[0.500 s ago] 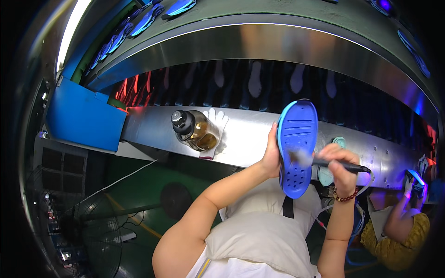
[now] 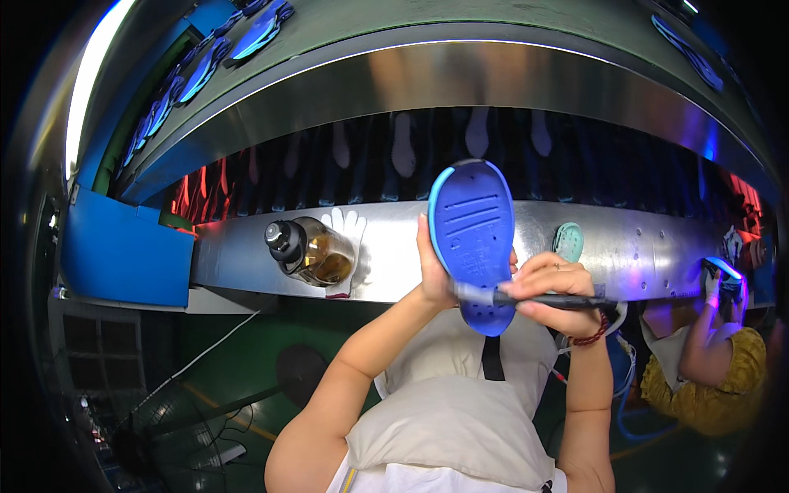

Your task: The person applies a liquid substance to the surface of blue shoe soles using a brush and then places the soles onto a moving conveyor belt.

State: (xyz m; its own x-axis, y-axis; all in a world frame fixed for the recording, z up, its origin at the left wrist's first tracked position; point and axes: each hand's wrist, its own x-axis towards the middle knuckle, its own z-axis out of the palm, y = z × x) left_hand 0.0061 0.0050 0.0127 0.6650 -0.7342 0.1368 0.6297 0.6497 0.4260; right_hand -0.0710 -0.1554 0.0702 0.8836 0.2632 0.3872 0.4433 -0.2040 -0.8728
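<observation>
A blue shoe sole (image 2: 475, 209) with a paler blue rim stands nearly upright before me, its grooved face in view. My left hand (image 2: 433, 271) is closed around its left edge, with most of the fingers hidden behind it. In my right hand (image 2: 552, 289) is a brush (image 2: 485, 294) with a black handle, held between thumb and fingers. Its motion-blurred bristle end lies across the narrow lower part of the sole, by the small holes. Beyond the right hand, a mint-green sole-shaped piece (image 2: 569, 241) rests on the metal ledge (image 2: 394, 263).
On the ledge at left stand a brown-tinted bottle (image 2: 325, 255) and, beside it, a white glove (image 2: 352, 228). More blue soles (image 2: 201, 70) lie on the green belt (image 2: 493, 18). A co-worker in yellow (image 2: 715, 394) is at right. A fan (image 2: 164, 419) stands lower left.
The brush has moved from the middle of the sole down toward its lower end. Both hands and the sole appear further left; the surroundings have shifted in view too.
</observation>
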